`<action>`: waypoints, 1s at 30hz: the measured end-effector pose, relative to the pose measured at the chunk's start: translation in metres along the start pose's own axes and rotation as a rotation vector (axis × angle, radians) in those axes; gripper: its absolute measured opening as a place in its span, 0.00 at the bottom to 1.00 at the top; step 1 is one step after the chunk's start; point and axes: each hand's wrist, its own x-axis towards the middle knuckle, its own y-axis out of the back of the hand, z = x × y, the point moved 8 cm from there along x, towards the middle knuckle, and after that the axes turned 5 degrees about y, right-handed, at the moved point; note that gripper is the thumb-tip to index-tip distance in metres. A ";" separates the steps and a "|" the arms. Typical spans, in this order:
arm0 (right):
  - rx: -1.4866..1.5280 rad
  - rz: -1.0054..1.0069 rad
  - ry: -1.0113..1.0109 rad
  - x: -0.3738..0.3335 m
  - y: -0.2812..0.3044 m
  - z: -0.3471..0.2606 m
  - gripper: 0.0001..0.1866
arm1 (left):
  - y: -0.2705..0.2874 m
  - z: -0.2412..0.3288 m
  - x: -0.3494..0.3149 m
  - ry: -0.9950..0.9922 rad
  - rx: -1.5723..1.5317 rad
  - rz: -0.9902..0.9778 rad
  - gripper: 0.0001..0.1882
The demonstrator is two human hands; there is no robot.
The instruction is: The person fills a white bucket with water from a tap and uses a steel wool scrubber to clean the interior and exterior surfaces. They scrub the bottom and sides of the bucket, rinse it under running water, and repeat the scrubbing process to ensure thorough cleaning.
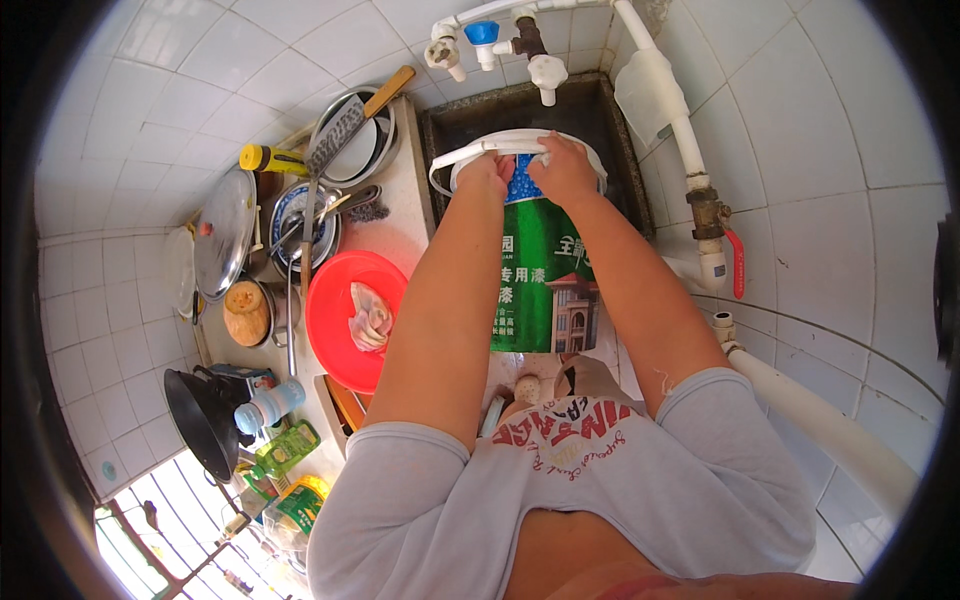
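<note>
A green paint bucket (540,270) with a white rim and a printed building on its side leans over the front of the dark stone sink (640,185). Its mouth is toward the sink, and its labelled side faces me. My left hand (488,172) is closed at the left of the rim, near the white bucket handle (455,157). On the right, my right hand (563,172) grips the rim with bent fingers. Some fingertips of both hands are hidden. What lies inside the bucket does not show.
Taps (535,65) and white pipes (685,140) run above and right of the sink. Left on the counter are a red basin (335,290) holding pale, meat-like pieces, a grater (338,135), bowls (300,215), a pot lid (227,235), a black wok (200,420) and several bottles.
</note>
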 end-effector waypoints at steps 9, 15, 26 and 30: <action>-0.003 -0.028 -0.018 -0.004 0.001 -0.004 0.27 | 0.005 -0.002 -0.005 0.022 0.000 -0.006 0.07; 0.026 -0.013 -0.008 -0.029 0.011 -0.009 0.27 | 0.016 -0.008 -0.037 -0.054 -0.015 -0.081 0.09; 0.201 0.062 0.087 -0.143 0.074 -0.016 0.25 | 0.077 -0.082 -0.135 -0.016 -0.164 -0.254 0.17; 0.556 0.187 -0.092 -0.201 0.105 -0.008 0.19 | 0.127 -0.113 -0.178 0.035 -0.168 -0.217 0.31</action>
